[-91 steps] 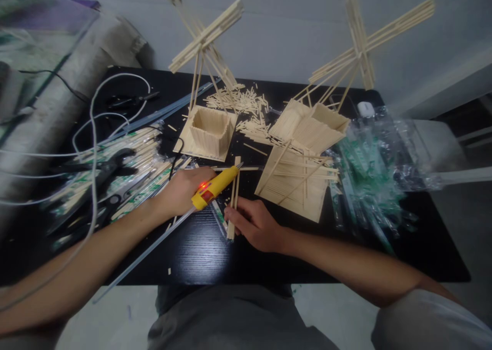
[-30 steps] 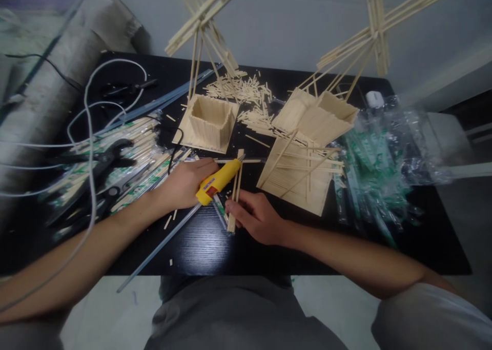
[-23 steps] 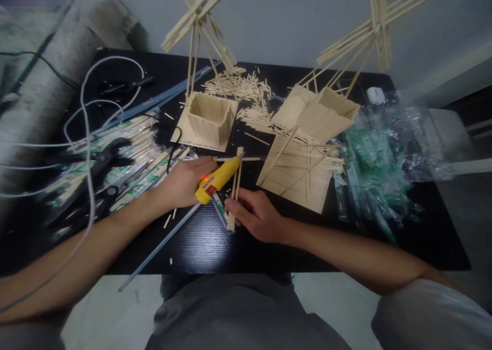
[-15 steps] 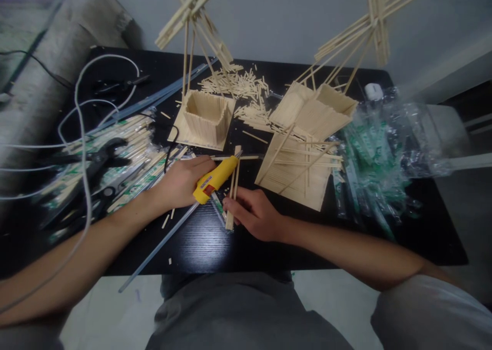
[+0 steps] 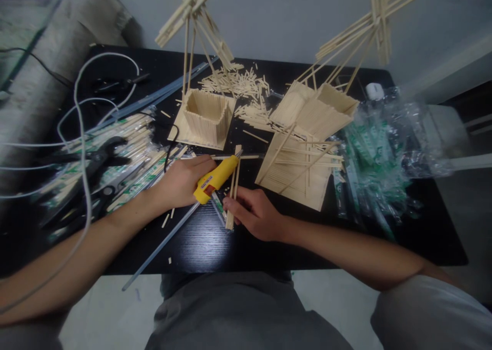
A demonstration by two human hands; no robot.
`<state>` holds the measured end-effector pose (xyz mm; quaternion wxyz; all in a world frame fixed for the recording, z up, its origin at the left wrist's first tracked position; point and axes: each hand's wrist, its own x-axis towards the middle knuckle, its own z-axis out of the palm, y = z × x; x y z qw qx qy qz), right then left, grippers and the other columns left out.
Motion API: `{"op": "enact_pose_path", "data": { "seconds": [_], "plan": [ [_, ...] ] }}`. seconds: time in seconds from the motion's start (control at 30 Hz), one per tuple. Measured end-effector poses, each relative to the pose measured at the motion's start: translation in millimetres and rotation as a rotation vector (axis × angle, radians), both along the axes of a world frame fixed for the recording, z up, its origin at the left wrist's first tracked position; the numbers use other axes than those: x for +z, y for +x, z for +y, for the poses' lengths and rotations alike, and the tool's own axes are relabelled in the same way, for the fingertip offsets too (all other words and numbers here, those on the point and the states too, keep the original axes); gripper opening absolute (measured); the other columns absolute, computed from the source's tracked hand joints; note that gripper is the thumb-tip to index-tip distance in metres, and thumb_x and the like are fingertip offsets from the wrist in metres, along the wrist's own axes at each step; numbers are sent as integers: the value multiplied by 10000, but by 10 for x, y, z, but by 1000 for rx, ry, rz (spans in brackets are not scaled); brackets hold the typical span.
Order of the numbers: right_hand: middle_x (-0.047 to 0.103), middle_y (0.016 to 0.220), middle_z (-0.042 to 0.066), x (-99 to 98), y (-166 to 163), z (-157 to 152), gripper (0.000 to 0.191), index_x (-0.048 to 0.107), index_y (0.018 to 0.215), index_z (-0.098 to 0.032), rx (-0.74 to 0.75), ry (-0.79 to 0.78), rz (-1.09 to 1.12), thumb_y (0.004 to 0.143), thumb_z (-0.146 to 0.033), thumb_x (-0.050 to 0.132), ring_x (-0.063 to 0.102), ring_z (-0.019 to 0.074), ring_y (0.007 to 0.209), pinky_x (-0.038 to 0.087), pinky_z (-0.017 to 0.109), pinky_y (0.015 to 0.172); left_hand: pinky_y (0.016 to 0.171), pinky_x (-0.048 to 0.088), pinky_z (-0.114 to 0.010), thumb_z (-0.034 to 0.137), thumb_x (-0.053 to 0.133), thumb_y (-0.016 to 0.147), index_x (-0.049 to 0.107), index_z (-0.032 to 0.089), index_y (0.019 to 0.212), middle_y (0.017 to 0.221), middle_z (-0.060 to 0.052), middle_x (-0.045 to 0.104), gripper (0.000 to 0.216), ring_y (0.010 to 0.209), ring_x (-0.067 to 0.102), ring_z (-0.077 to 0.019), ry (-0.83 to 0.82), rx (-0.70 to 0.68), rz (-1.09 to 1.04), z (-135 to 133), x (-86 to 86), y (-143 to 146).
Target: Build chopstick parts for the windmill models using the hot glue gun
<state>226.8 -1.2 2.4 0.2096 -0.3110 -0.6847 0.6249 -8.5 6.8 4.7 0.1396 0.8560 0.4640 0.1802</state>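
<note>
My left hand [image 5: 187, 180] is closed around a yellow hot glue gun [image 5: 216, 178], whose metal tip points up and right. A long clear glue stick [image 5: 161, 246] sticks out of the gun's back end toward the table's front edge. Between the thumb and fingers of my right hand [image 5: 258, 212] is a narrow frame of wooden sticks [image 5: 229, 219], held nearly upright in view. The gun's nozzle is at the frame's upper end; whether they touch I cannot tell. Behind my hands stands a stick-built box on a square base [image 5: 205, 119].
At the right are a second stick-built box [image 5: 326, 111], a flat stick panel [image 5: 294, 181] and crumpled plastic wrappers [image 5: 380, 155]. Pliers [image 5: 102, 155], scissors [image 5: 105, 192] and wrapped chopsticks [image 5: 130, 135] lie at left, under a white cable [image 5: 82, 135]. Cut stick pieces [image 5: 246, 86] are piled at the back.
Almost nothing differs. Both hands, the glue gun and the stick frame hold the same position; the view has shifted very slightly.
</note>
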Motion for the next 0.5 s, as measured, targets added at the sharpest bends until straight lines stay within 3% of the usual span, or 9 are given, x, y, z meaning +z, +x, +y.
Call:
{"op": "enact_pose_path", "data": {
  "seconds": [0.5],
  "plan": [
    [544,593,-32,13,5,2,354,564,791,-171,1,-4,-30,1007,-447,511,473,78,547,363,195,535,629,380,-227,308,493,919,516,188,784,766,-26,578,183,670,522,-118,-21,0,23,-1,19,10]
  ]
}}
